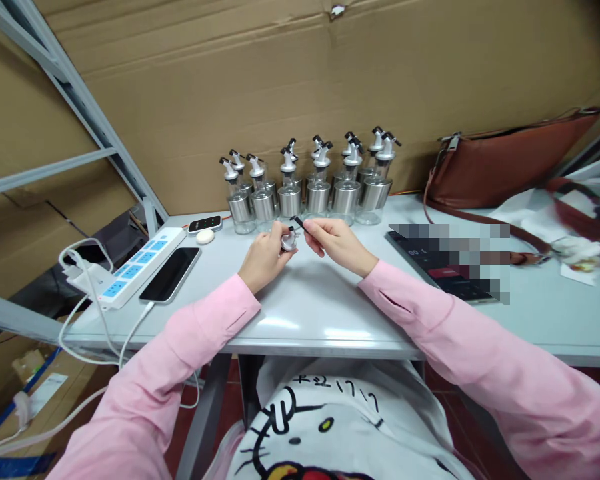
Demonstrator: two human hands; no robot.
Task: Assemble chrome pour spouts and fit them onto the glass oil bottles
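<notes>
Bottles (289, 198) stand far on the desk (320, 300), a power strip (139, 268) left, a bag (510, 163) right; nearer, before the bottles, my left fingers (277, 231) pinch a silvery spout (288, 243), my right fingers (316, 231) a small black piece (299, 223).

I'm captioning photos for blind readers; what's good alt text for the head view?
A person's left hand holds a silver pourer spout, and the right hand a black piece, in front of spouted glass bottles on a pale table; a brown handbag sits right.
</notes>
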